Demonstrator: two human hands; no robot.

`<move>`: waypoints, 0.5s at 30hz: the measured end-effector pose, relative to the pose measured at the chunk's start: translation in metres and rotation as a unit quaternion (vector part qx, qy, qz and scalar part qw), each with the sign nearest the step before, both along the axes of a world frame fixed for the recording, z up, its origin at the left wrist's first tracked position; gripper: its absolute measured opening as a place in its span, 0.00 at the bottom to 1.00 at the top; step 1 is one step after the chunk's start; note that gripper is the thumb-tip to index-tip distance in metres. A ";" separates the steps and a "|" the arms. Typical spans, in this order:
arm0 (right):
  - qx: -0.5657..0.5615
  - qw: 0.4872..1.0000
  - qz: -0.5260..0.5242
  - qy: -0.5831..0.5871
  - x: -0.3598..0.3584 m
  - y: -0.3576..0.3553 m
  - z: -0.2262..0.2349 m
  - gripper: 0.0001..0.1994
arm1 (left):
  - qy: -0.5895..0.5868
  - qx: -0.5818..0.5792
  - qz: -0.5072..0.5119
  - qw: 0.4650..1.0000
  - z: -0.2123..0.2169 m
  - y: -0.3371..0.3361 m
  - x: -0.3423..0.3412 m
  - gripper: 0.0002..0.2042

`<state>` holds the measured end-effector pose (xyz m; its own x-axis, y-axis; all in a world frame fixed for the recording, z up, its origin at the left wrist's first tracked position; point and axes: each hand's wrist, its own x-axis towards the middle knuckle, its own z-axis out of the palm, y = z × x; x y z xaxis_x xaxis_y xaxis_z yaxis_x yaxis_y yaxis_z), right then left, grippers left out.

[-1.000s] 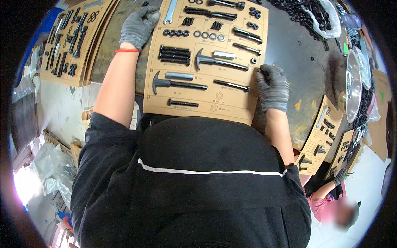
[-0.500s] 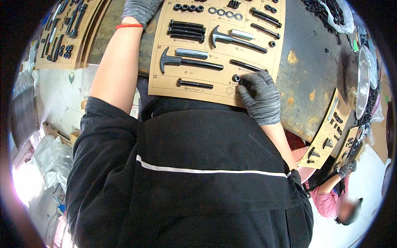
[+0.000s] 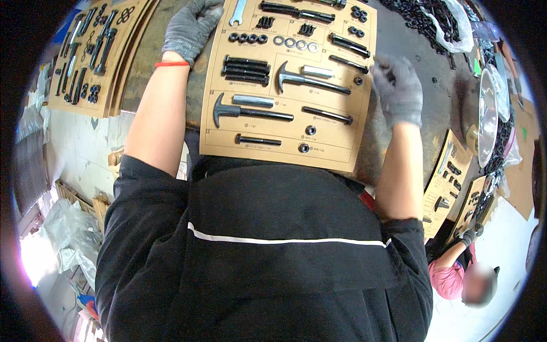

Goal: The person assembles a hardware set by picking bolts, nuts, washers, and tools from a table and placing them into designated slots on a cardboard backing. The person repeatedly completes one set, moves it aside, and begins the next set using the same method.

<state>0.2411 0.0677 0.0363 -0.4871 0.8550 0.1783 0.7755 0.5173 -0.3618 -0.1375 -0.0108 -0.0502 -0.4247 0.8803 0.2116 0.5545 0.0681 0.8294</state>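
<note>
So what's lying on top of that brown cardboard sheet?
On the cardboard sheet lie dark bolts, washers, nuts and two hammer-shaped parts. The left hand rests by its top corner; its near edge is hidden by the person's shirt.

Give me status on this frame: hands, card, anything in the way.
Left hand gloved, flat on the card's top-left corner. Right hand, blurred, at the right edge. Cardboard card loaded with hammers, bolts, washers. Nothing blocking.
</note>
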 end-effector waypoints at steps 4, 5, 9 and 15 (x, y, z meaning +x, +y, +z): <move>-0.033 0.999 -0.006 -0.009 -0.013 0.068 -0.015 0.14 | 0.051 -0.015 0.009 0.999 0.003 0.006 0.002 0.14; -0.063 0.998 0.001 -0.017 -0.019 0.077 -0.020 0.15 | 0.032 -0.023 0.009 0.999 0.005 0.005 0.004 0.14; -0.061 0.992 0.099 -0.054 -0.037 0.098 -0.037 0.14 | 0.037 -0.051 0.012 0.998 0.021 0.006 0.012 0.14; -0.033 0.995 0.087 -0.039 -0.042 0.091 -0.032 0.14 | 0.055 -0.059 0.044 0.996 0.025 -0.006 0.017 0.13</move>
<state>0.1993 0.1584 0.0047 -0.6395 0.7647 0.0796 0.7030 0.6235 -0.3420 -0.1201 -0.0167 -0.0253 -0.4814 0.8620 0.1588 0.6287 0.2132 0.7479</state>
